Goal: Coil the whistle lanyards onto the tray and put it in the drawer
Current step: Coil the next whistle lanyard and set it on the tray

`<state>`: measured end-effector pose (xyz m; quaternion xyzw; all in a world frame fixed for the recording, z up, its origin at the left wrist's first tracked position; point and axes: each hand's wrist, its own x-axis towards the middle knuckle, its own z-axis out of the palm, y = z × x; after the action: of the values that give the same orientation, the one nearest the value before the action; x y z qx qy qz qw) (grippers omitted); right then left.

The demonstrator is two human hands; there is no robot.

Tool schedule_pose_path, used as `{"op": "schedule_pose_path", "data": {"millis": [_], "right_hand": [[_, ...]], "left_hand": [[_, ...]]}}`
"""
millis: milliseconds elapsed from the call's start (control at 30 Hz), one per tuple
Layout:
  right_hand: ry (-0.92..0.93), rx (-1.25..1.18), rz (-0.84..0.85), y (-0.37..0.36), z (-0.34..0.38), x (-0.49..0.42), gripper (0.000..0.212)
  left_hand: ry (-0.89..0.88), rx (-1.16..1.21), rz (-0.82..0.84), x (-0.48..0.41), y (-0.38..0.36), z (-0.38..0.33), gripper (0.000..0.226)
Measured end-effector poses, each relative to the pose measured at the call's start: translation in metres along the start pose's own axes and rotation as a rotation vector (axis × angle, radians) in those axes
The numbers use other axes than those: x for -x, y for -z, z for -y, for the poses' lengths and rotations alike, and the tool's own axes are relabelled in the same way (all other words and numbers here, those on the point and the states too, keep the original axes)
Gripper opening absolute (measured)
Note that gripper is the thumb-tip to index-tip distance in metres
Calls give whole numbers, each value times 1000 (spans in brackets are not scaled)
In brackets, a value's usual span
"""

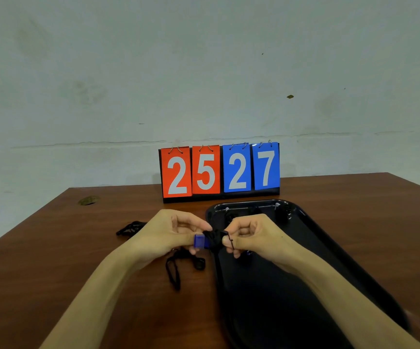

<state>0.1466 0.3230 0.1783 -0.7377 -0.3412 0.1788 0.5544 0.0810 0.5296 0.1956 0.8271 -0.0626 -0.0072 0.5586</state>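
Observation:
My left hand (171, 230) pinches a blue whistle (199, 241) whose black lanyard (215, 238) is bunched in a coil around it. My right hand (251, 235) grips the loose end of that cord right beside the coil, above the left edge of the black tray (317, 248). Two coiled lanyards with whistles (283, 214) lie at the tray's far end. On the table, a black whistle with its lanyard (178, 267) lies below my left hand, and another black lanyard (130, 229) lies further left.
A flip scoreboard (220, 172) reading 25 and 27 stands at the back of the brown wooden table (90, 248), against a pale wall. A small chipped spot (89, 200) marks the table's far left. No drawer is in view.

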Motion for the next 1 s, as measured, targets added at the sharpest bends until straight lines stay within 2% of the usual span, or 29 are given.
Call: {"op": "schedule_pose_path", "data": {"millis": [100, 200, 433, 567, 600, 700, 800, 1000], "right_hand": [[-30, -5, 20, -1, -1, 1, 14], [-55, -55, 15, 1, -1, 1, 13], [-129, -344, 53, 2, 3, 2, 14], [-218, -514, 102, 2, 4, 1, 25], [-243, -560, 109, 1, 4, 1, 24], [-315, -710, 100, 1, 5, 1, 4], [-344, -747, 79, 3, 4, 0, 12], [-364, -718, 79, 0, 2, -1, 6]], "left_hand": [[7, -157, -22, -1, -3, 0, 18], [-32, -162, -83, -2, -6, -1, 15], [-78, 215, -185, -3, -13, -3, 6], [-80, 374, -190, -2, -14, -2, 16], [-76, 404, -191, -2, -14, -2, 17], [-78, 507, -179, -3, -17, 0, 18], [-74, 558, -148, -3, -18, 0, 24], [-70, 493, -143, -5, -20, 1, 19]]}}
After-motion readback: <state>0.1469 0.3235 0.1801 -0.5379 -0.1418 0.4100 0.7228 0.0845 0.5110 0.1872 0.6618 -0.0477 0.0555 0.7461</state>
